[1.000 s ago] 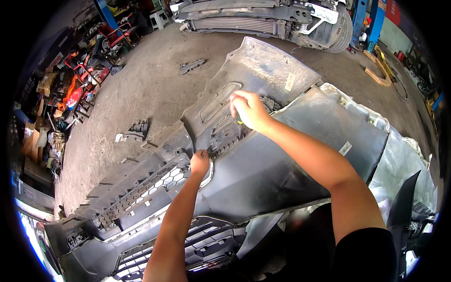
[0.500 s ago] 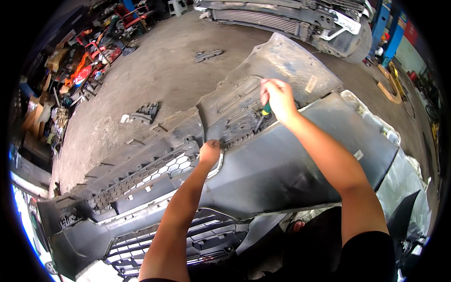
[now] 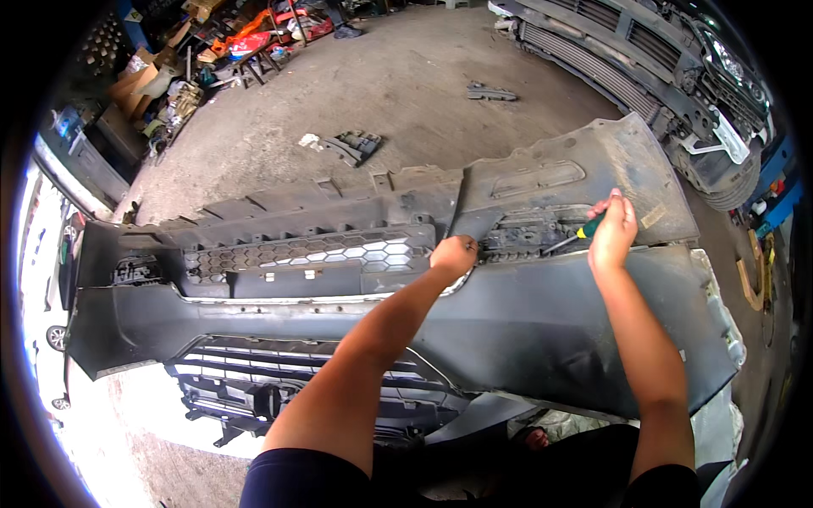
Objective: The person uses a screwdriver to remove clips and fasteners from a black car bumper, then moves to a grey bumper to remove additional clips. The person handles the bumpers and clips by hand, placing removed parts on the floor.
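Note:
A large grey car bumper cover [image 3: 542, 322], inner side up, lies across in front of me. Set into it are a black honeycomb grille [image 3: 339, 254] and, on the right, a black slotted insert [image 3: 529, 233]. My left hand [image 3: 456, 256] is closed at the grille's right end, beside the insert; what its fingers grip is hidden. My right hand [image 3: 614, 233] is wrapped round the green and yellow handle of a screwdriver [image 3: 589, 229]. The screwdriver slants down to the left, its tip at the insert's lower edge.
Below the bumper lies a black slatted grille [image 3: 254, 389]. Beyond, on the concrete floor, are two black brackets [image 3: 354, 146] [image 3: 491, 92]. A car with its front stripped [image 3: 593, 59] stands at the far right. Boxes and clutter [image 3: 144, 85] fill the far left.
The view has swung to the right-hand side of the picture, showing more of the bumper's left end. The screwdriver is tilted flatter now, with my right hand lower against the bumper.

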Available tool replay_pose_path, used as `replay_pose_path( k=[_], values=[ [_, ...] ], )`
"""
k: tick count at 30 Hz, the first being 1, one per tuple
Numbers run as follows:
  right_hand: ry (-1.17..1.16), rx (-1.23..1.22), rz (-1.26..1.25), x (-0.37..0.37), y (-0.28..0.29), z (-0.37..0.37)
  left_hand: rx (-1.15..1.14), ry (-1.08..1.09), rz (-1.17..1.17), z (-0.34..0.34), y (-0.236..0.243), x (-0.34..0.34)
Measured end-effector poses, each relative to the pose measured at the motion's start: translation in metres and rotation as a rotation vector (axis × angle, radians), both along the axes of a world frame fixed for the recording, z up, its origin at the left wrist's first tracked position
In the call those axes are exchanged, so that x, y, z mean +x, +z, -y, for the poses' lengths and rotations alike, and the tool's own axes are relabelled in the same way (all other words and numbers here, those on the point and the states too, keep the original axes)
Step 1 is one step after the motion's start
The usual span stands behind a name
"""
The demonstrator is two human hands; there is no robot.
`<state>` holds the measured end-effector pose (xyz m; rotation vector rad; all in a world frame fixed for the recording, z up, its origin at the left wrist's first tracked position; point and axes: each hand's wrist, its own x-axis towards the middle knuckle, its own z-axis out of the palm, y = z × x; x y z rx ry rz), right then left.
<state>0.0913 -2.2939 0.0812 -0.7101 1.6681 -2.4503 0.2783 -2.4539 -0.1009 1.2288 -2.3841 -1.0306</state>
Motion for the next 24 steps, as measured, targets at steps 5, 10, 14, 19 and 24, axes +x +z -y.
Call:
replay_pose_path(
  k=[5,10,14,19,24],
  values=[
    [0.292,0.098,-0.116,0.005,-0.011,-0.013,0.001,0.011,-0.088,0.004,-0.009,0.001],
    [0.698,0.36,-0.152,-0.053,0.01,-0.021,0.017,-0.018,-0.099,0.004,-0.006,-0.006],
    [0.457,1.296,-0.245,-0.04,0.076,-0.016,-0.027,-0.008,-0.054,0.004,-0.004,0.007],
    [0.692,1.776,-0.155,-0.036,0.111,0.019,-0.125,-0.028,-0.117,-0.002,-0.012,-0.004],
    [0.728,1.922,0.603,-0.051,0.11,0.055,-0.109,-0.046,-0.129,0.0,-0.019,-0.003]
  ],
)
